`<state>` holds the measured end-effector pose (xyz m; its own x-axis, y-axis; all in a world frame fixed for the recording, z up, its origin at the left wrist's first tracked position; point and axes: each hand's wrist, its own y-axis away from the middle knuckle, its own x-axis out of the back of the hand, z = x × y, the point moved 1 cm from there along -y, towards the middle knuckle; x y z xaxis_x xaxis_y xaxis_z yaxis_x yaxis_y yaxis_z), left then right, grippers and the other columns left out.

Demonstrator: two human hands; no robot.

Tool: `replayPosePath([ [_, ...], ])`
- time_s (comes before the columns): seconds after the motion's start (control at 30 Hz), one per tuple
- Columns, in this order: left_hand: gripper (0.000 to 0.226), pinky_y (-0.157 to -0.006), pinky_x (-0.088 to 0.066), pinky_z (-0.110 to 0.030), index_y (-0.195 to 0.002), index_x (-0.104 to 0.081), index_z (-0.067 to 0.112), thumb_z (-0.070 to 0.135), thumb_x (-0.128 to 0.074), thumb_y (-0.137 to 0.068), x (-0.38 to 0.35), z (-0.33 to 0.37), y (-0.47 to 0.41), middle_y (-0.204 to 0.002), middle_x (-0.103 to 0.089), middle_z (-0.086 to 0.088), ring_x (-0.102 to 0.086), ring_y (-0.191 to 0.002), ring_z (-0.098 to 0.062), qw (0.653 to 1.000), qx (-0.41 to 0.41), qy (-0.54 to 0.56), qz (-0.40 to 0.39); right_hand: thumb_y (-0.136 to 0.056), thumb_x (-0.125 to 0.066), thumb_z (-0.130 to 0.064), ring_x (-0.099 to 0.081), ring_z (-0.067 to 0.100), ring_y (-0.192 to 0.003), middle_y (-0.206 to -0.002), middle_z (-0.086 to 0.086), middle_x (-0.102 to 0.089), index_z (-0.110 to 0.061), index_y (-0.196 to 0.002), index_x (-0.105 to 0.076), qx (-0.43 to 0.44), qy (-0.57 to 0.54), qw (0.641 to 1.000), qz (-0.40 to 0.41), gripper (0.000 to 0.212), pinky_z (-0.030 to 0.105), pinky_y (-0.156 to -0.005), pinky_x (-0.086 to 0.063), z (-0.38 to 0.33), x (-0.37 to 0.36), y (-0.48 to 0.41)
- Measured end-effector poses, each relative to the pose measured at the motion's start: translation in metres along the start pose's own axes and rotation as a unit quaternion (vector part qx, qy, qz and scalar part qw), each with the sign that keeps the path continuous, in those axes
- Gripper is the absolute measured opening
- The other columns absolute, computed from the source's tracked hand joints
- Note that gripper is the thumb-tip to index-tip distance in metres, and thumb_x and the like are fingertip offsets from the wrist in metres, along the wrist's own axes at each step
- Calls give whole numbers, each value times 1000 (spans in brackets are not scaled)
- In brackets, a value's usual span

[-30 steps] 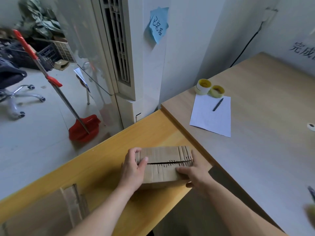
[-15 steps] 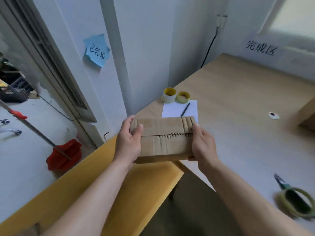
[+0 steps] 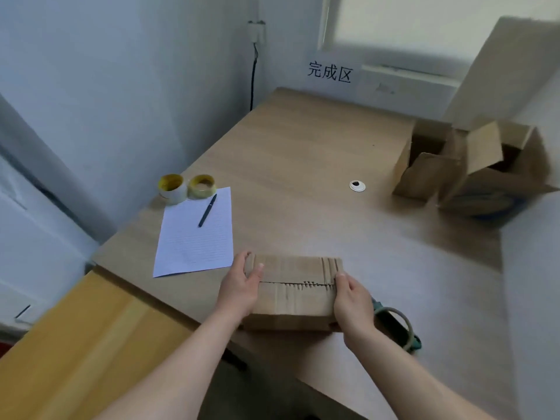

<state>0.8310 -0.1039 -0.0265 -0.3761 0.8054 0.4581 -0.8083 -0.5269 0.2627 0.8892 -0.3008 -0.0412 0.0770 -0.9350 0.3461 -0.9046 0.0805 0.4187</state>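
cardboard box (image 3: 292,294) held endwise: left fingers (image 3: 242,262) curled round one end, right fingers (image 3: 341,278) round the other, squeezing inward, i judge, so its flaps (image 3: 291,268) lie shut; bench (image 3: 303,177) beneath.

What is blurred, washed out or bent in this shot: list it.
Head view: the open boxes at far right are smeared by blur; the window is washed out white; the wide lens stretches the table toward the corners; the cardboard box gripped by the left hand and right hand and the lined sheet look fairly sharp.
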Motion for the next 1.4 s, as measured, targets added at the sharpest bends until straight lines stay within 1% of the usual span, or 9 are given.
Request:
replayPosePath([
  [0.1,48,-95,-30,-23,-147,-36,23,35,-47,-102,-9,-8,-11,-151,-41,2,-42,-134,-16,999,10,-28,-11,-87,-30,-64,-59,21,-94,-97,-5,-65,-33,-99,-66,-11,31,999,-2,48,52,-88,-54,15,-2,-9],
  [0.4,31,-77,-38,-28,-120,-53,24,46,-49,-98,-14,-11,-64,-102,-62,3,-56,-86,-15,996,-57,-64,-11,-92,-34,-58,-56,25,-104,-105,-8,-60,-37,-107,-58,-61,-9,998,29,35,54,-93,-52,6,-15,-22],
  [0.53,43,-92,-43,-35,-119,-59,18,51,-40,-98,-12,-14,-68,-124,-60,-3,-54,-117,-25,973,-154,-170,19,-71,-29,-73,-57,25,-104,-107,-8,-61,-39,-107,-61,-60,-8,997,51,59,56,-92,-53,8,-19,-22],
  [0.63,55,-99,-40,-56,-122,-60,19,57,-31,-93,-22,6,-51,-145,-49,-11,-40,-136,-40,861,-339,-380,6,-71,-29,-73,-59,26,-101,-104,-7,-63,-39,-104,-62,-52,-4,997,62,57,57,-89,-53,10,-20,-22],
  [0.77,85,-117,-2,-57,-151,-27,25,70,-2,-84,-45,12,-26,-164,-12,-12,-4,-148,-42,826,-262,-487,-105,-74,-31,-70,-61,27,-100,-103,-3,-65,-35,-103,-64,-43,-10,997,60,56,58,-88,-54,11,-20,-21],
  [0.9,61,-116,-5,-58,-148,-26,37,65,-19,-94,-44,12,-28,-161,-15,-11,-7,-146,-42,807,-278,-516,-78,-97,-34,-48,-63,25,-97,-100,0,-67,-27,-101,-66,-70,-62,995,33,38,57,-87,-55,9,-6,-19],
  [1.0,55,-117,-6,-57,-146,-24,41,64,-21,-96,-43,13,-29,-160,-15,-10,-7,-146,-41,806,-281,-515,-77,-96,-49,-36,-65,20,-93,-98,-6,-70,-30,-93,-67,9,22,991,134,19,45,-84,-53,25,40,-15],
  [1.17,53,-107,-30,-60,-129,-54,37,62,-31,-88,-46,9,-34,-142,-48,-14,-37,-133,-44,814,-289,-500,-59,-67,-71,-2,-57,26,-96,-101,-2,-65,-21,-99,-73,152,456,872,92,37,34,-72,-49,84,107,-8],
  [1.4,50,-106,-28,-56,-126,-56,38,61,-35,-87,-51,12,-38,-138,-52,-12,-40,-130,-40,804,-320,-499,-44,-71,-67,-18,-45,21,-82,-90,-5,-59,-26,-74,-74,203,608,767,12,11,32,-61,-41,120,116,-29],
])
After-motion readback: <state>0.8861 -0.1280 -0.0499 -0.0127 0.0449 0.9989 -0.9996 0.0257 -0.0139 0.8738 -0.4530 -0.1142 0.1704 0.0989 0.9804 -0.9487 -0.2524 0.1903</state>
